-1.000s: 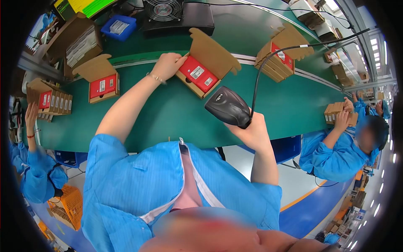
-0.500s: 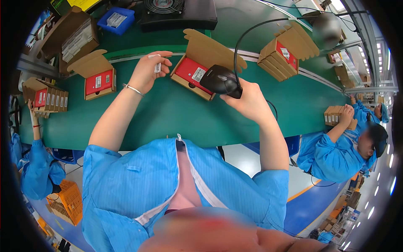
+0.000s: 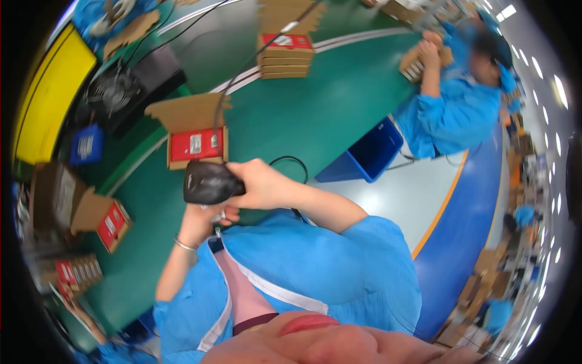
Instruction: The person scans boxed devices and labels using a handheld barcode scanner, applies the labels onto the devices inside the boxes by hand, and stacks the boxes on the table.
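Note:
My right hand [image 3: 260, 185] is wrapped round a black handheld scanner [image 3: 209, 183], whose cable loops away over the table. Just below the scanner and partly behind it, my left hand [image 3: 200, 224] has its fingers curled on a small white label, which is blurred and mostly hidden. Beyond both hands an open cardboard box [image 3: 179, 164] holds a red box [image 3: 195, 145] with white labels. Neither hand touches that cardboard box, as far as shows.
A stack of cardboard boxes [image 3: 285, 68] stands at the back. More opened boxes [image 3: 113, 225], a blue tray [image 3: 86, 144] and a fan [image 3: 114, 91] are at the left. A co-worker [image 3: 454, 115] holds boxes at the right, beside a blue bin [image 3: 370, 151].
The view has turned to the right. My left hand has left the box with a label and come near my body. The scanner has moved from over the box to above my left hand.

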`<action>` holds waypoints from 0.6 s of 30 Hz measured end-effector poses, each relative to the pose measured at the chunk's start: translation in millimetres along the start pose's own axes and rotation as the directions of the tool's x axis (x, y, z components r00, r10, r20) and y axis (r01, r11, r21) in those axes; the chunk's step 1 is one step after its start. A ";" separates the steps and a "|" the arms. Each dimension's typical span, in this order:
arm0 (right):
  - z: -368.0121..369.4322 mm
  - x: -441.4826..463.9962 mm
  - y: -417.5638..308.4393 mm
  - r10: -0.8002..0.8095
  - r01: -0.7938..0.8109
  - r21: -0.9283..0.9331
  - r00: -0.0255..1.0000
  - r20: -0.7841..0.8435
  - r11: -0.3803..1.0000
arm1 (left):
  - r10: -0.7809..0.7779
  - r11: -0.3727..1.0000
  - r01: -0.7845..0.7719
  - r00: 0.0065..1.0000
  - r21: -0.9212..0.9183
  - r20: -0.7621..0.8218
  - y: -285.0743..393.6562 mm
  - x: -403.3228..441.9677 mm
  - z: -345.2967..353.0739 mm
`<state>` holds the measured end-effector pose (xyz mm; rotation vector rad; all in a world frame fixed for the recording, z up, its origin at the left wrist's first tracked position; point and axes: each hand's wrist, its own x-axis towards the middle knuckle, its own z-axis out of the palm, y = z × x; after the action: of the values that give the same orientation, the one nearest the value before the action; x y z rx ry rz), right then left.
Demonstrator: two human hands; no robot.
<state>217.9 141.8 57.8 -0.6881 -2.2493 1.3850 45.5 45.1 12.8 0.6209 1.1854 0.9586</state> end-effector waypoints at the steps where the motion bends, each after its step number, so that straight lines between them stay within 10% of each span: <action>1: 3.6 -1.5 2.3 0.028 -0.026 -0.064 0.999 0.018 0.998 | -0.007 0.997 0.004 0.999 0.077 0.037 -6.2 1.7 0.4; 14: 23.8 -11.5 0.4 -0.008 0.012 -0.052 0.997 0.072 0.999 | 0.266 0.907 -0.201 0.954 0.370 -0.136 -26.8 -23.1 5.4; 18: 17.9 -11.8 2.9 0.021 -0.020 -0.081 1.000 0.008 0.997 | 0.144 0.950 -0.122 0.988 0.287 -0.054 -25.0 -25.5 -13.4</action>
<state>217.5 123.3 46.5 -0.7351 -2.3223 1.3151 38.0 9.8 0.6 0.9102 1.3747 0.9385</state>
